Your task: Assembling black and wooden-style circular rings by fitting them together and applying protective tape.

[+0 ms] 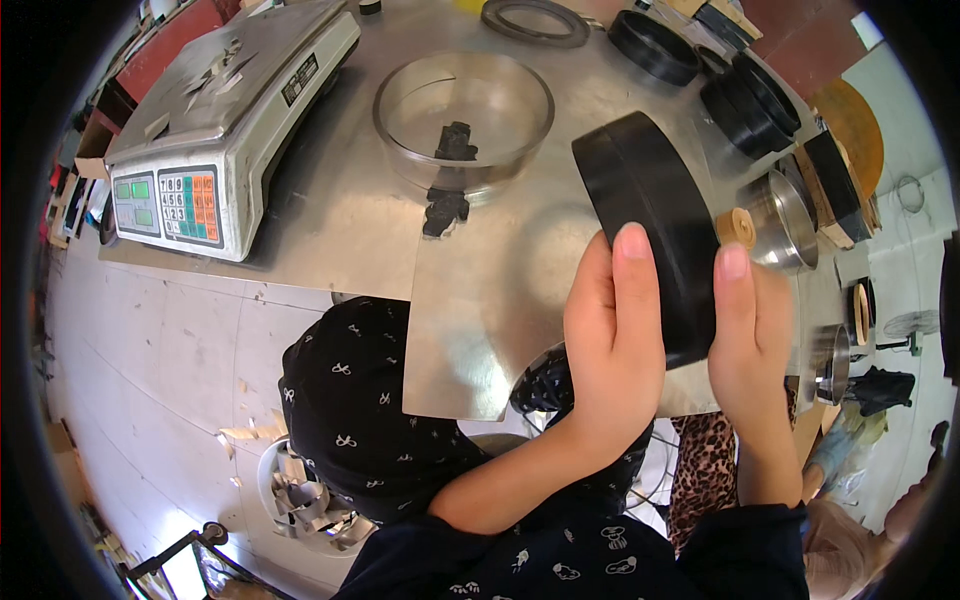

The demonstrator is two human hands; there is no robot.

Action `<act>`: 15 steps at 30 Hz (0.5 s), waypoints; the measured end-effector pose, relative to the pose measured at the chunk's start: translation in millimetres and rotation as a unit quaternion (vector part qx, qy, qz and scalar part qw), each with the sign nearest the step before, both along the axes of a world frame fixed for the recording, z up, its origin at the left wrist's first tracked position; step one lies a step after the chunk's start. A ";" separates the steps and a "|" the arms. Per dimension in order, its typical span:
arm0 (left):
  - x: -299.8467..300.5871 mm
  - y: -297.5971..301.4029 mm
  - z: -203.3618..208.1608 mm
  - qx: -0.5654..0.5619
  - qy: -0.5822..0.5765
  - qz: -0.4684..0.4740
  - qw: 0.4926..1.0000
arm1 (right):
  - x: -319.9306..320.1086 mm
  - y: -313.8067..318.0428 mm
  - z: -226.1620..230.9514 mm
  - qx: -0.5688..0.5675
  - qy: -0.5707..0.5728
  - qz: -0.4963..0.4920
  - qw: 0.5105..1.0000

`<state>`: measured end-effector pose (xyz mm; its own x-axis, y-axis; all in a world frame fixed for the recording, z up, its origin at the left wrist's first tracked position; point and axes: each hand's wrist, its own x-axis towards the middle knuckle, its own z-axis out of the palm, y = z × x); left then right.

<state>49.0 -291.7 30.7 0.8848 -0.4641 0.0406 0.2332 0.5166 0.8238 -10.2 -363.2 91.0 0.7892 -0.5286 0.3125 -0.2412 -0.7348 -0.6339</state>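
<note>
A thick black ring-shaped piece (650,190), with a smooth outer wall, is tilted up above the near edge of the table. My left hand (615,345) grips its left side, thumb laid along the outer wall. On the opposite side, my right hand (750,335) holds it with the thumb pointing up. Most of the other fingers are hidden from view. Left of the piece stands a shiny round bowl-like ring (400,170). A ragged black scrap (447,212) lies at its near side, and more dark material shows within its rim.
A digital scale (235,130) with scraps on its pan stands at the left of the metal table (350,220). A flat grey ring (540,22), black rings (655,45) and a steel ring (790,220) line the far and right sides. A scrap bucket (275,480) stands below.
</note>
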 end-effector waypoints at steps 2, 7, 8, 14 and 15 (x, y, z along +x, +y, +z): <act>-1.2 0.4 -0.2 -0.022 0.017 0.005 1.000 | -3.9 -3.4 -7.1 -0.035 -0.013 0.034 0.999; -2.7 4.1 1.4 -0.060 0.005 -0.009 0.998 | -6.3 -6.8 -22.7 -0.088 -0.072 0.076 0.991; -5.3 3.5 1.1 -0.061 0.007 -0.008 0.998 | -8.0 -5.8 -23.8 -0.077 -0.077 0.061 0.992; -14.7 -1.0 -2.3 -0.072 -0.004 0.002 0.997 | -13.6 -4.0 -19.7 -0.063 -0.046 0.030 0.996; -15.4 -0.8 -3.4 -0.072 -0.004 0.001 0.997 | -14.9 -4.0 -18.6 -0.047 -0.044 0.020 0.998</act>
<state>33.6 -292.5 27.3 0.8852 -0.4509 0.1145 0.2252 0.6305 0.7428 -25.1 -367.2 72.4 0.7759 -0.4626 0.4288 -0.1575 -0.8004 -0.5785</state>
